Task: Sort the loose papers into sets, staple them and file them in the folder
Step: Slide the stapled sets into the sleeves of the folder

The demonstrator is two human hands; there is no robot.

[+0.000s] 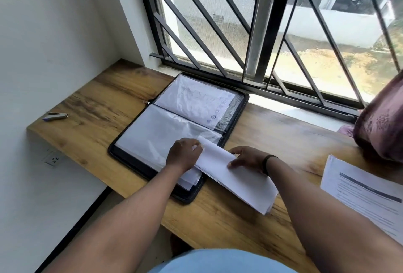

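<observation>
A black zip folder point(122, 142) lies open on the wooden desk point(91, 102), its clear plastic sleeves showing. The far sleeve holds a printed sheet point(196, 102). A white set of papers point(239, 179) slants across the folder's right edge, its upper end at the near sleeve's opening. My left hand point(183, 155) pinches the top corner of that set at the sleeve. My right hand point(248, 158) grips the set's right edge, thumb on top. A small stapler point(55, 116) lies at the desk's far left.
More printed papers point(366, 192) lie on the desk at the right. A purple bag point(381, 120) stands at the far right against the barred window point(239, 33). A white wall bounds the left side, with a socket point(53, 159) below the desk.
</observation>
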